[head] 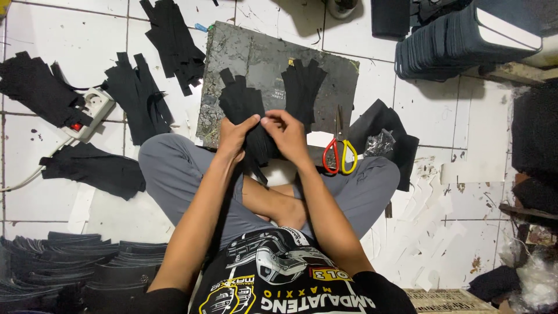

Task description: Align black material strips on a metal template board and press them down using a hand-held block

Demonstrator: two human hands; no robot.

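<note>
Red-and-yellow scissors [339,152] lie on a dark board [261,58]; a white power strip [90,113] and scattered black fabric pieces [139,96] rest on the tiled floor [465,116].

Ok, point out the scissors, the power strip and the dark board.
scissors [339,152], head view, on the red handle loop.
power strip [93,110], head view, on its white casing.
dark board [261,58], head view, on its bare top.

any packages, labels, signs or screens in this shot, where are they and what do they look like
No screens or signs.
Small label: yellow tag on the dark board, beside the black fabric strips.
Faint pale print: on the board between the strips, above both hands, too small to make out.
Clear plastic bag: crumpled, on black fabric right of the red and yellow scissors.
Shirt print: white, yellow and red on black.
</note>
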